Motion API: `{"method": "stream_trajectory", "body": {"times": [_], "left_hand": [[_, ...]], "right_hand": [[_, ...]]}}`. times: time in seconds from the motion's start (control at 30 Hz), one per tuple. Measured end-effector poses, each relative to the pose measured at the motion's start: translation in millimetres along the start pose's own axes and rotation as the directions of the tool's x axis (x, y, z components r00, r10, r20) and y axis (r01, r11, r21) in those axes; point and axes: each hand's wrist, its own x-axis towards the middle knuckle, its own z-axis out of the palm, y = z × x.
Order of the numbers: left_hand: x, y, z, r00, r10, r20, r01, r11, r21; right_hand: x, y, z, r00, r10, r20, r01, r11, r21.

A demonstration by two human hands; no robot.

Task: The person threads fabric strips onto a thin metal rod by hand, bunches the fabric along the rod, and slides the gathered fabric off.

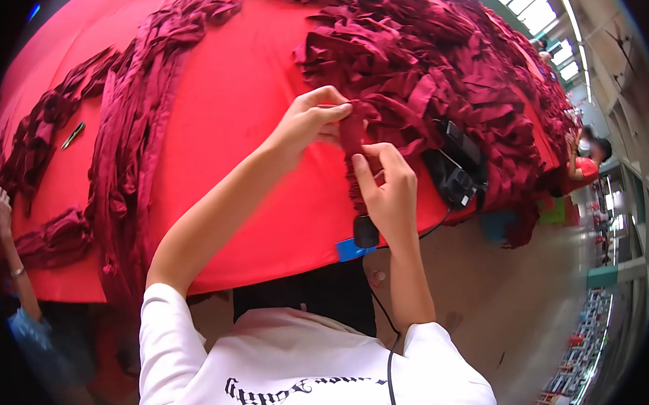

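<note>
A maroon fabric strip (352, 131) hangs between my two hands over the near part of the red-covered table. My left hand (313, 120) pinches its upper end between thumb and fingers. Lower down, my right hand (388, 187) holds the strip's edge with thumb and forefinger. Below the flat part the strip looks gathered and ruffled. Its lower end meets a dark rounded object (365, 232) at the table edge, whose kind I cannot make out. A large heap of maroon fabric strips (420, 61) lies just beyond my hands.
A black device with a cable (457, 184) sits to the right of my hands. Green-handled snips (72, 136) and long fabric bundles (133, 134) lie at left. A blue patch (355, 249) marks the table edge. Other people's arms (23, 282) show at left; a person (585, 166) is at far right.
</note>
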Motion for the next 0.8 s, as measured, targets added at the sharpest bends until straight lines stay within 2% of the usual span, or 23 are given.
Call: {"method": "stream_trajectory", "body": {"times": [0.2, 0.33, 0.43, 0.8], "left_hand": [[1, 10, -21, 0.984, -0.102, 0.143, 0.079, 0.984, 0.157], [-2, 18, -23, 0.969, -0.185, 0.166, 0.134, 0.952, 0.276], [0, 14, -31, 0.941, -0.243, 0.236, 0.171, 0.942, 0.289], [-4, 13, -27, 0.911, -0.307, 0.276, 0.211, 0.921, 0.328]], "right_hand": [[1, 4, -3, 0.999, -0.042, 0.024, 0.042, 0.999, -0.005], [-1, 4, -3, 0.997, -0.07, 0.027, 0.071, 0.997, -0.041], [-1, 5, -4, 0.995, -0.097, 0.023, 0.099, 0.993, -0.065], [3, 5, -7, 0.995, -0.087, 0.047, 0.088, 0.996, -0.033]]}}
